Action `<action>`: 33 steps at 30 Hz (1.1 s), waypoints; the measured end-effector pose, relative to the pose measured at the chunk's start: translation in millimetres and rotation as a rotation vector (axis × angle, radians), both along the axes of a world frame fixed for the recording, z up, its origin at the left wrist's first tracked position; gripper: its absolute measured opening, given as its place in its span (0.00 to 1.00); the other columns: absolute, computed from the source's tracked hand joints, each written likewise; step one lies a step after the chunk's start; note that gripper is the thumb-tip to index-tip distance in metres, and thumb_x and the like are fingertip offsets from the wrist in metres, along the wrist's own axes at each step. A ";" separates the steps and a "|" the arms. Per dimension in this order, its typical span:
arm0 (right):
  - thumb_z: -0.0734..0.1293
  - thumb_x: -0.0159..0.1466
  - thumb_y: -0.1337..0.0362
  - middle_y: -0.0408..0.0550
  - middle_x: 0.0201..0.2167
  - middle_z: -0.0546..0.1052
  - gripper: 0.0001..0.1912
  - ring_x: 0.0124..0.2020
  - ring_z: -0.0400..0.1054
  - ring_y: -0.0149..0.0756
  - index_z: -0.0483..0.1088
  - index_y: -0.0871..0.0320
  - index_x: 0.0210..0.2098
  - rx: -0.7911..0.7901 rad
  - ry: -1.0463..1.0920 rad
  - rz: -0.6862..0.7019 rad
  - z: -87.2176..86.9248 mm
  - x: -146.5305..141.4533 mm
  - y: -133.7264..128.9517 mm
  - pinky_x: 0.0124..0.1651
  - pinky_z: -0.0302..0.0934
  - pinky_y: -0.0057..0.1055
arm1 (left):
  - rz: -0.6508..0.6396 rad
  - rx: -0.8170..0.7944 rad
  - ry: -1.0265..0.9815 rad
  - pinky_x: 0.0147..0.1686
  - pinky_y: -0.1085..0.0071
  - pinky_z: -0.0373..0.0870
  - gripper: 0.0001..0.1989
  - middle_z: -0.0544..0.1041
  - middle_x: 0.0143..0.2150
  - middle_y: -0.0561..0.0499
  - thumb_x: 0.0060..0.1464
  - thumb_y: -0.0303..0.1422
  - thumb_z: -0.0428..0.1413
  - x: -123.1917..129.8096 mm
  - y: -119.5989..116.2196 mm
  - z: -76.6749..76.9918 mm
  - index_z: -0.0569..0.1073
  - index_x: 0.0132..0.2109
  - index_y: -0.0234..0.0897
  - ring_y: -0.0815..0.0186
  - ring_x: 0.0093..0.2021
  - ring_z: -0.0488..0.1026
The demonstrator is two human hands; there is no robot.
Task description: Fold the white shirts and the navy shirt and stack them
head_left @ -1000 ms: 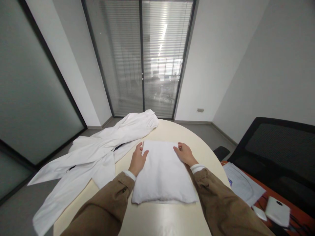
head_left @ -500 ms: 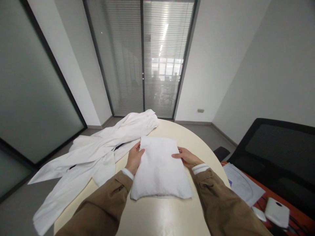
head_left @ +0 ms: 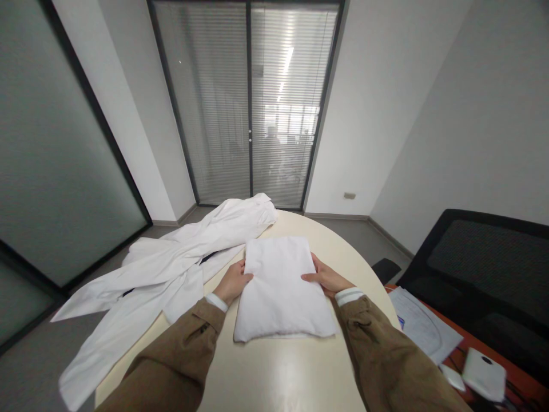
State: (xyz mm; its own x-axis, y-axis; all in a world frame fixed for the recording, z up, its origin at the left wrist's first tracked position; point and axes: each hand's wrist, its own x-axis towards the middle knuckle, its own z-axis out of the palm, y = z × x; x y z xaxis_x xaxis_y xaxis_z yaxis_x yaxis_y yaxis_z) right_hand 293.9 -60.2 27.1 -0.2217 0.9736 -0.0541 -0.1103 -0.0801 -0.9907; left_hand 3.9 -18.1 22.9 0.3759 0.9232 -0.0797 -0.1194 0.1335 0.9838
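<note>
A folded white cloth (head_left: 281,297), roughly rectangular and wider at the near end, lies in front of me over the pale round table (head_left: 274,377). My left hand (head_left: 234,280) grips its left edge, the thumb on top and the fingers mostly hidden beneath. On the opposite edge, my right hand (head_left: 326,276) pinches the cloth in the same way. Whether the cloth rests fully on the table or is slightly raised, I cannot tell. A long white garment (head_left: 171,263) with sleeves is spread loosely to the left, hanging past the table's edge.
Right of the table stands a black mesh chair (head_left: 484,274). An orange-red surface beside it bears a grey-white pouch or sheet (head_left: 422,323), a white boxy device (head_left: 484,375) and dark cables. Glass doors with blinds (head_left: 249,114) are behind the table.
Both hands still hold the folded cloth. My left hand has slid slightly nearer to me along its edge, and the cloth's near edge has shifted a little away from me.
</note>
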 end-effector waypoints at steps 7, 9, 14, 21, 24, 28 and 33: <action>0.77 0.49 0.59 0.57 0.48 0.80 0.31 0.48 0.76 0.52 0.71 0.59 0.50 -0.062 0.050 0.052 -5.6 1.7 2.4 0.56 0.65 0.51 | -0.038 -0.126 -0.058 0.35 0.65 0.76 0.28 0.83 0.43 0.41 0.37 0.24 0.64 -5.6 4.5 0.7 0.75 0.51 0.31 0.56 0.38 0.81; 0.77 0.48 0.60 0.56 0.46 0.81 0.27 0.47 0.76 0.52 0.73 0.60 0.46 -0.069 0.067 0.041 -6.4 2.6 3.3 0.57 0.64 0.52 | -0.039 -0.128 -0.080 0.34 0.66 0.76 0.28 0.82 0.44 0.40 0.38 0.24 0.65 -6.0 5.4 0.1 0.75 0.51 0.31 0.56 0.38 0.81; 0.78 0.47 0.61 0.55 0.46 0.81 0.25 0.48 0.76 0.52 0.75 0.60 0.44 -0.059 0.088 0.013 -7.3 4.2 4.3 0.59 0.62 0.52 | -0.036 -0.146 -0.158 0.37 0.67 0.76 0.27 0.83 0.42 0.40 0.36 0.23 0.67 -3.8 4.0 2.8 0.76 0.48 0.30 0.57 0.38 0.81; 0.79 0.47 0.62 0.52 0.46 0.81 0.24 0.52 0.73 0.52 0.77 0.57 0.44 -0.004 0.082 -0.072 -14.4 4.7 7.7 0.64 0.56 0.52 | -0.002 -0.109 -0.126 0.44 0.59 0.76 0.23 0.83 0.40 0.40 0.34 0.27 0.71 -0.8 1.8 3.1 0.78 0.42 0.30 0.51 0.43 0.80; 0.79 0.47 0.60 0.51 0.47 0.81 0.23 0.56 0.70 0.52 0.77 0.55 0.42 0.046 0.068 -0.111 -20.2 5.7 10.2 0.63 0.57 0.51 | 0.021 -0.091 -0.138 0.44 0.58 0.75 0.19 0.83 0.39 0.41 0.36 0.28 0.70 0.4 2.4 0.3 0.79 0.40 0.31 0.49 0.45 0.79; 0.79 0.46 0.52 0.53 0.48 0.80 0.19 0.53 0.72 0.52 0.76 0.56 0.32 0.042 0.072 -0.087 -22.2 11.5 13.4 0.58 0.61 0.49 | 0.022 -0.075 -0.229 0.43 0.59 0.75 0.12 0.83 0.41 0.42 0.37 0.27 0.67 1.1 2.7 1.0 0.77 0.34 0.33 0.50 0.45 0.78; 0.82 0.39 0.53 0.56 0.54 0.77 0.22 0.50 0.74 0.53 0.71 0.59 0.21 0.037 0.083 -0.087 -15.2 16.8 15.1 0.53 0.65 0.47 | 0.124 -0.076 -0.305 0.38 0.67 0.73 0.10 0.80 0.50 0.43 0.33 0.21 0.63 0.2 1.6 7.0 0.69 0.23 0.34 0.57 0.42 0.78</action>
State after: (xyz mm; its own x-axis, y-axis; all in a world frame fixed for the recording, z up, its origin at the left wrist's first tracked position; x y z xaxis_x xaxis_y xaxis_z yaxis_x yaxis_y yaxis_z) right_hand 310.7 -45.2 11.9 -0.1389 0.9903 -0.0026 -0.1974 -0.0302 -0.9799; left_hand 4.1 -16.5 29.8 0.2783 0.9591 -0.0513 -0.4271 0.1714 0.8878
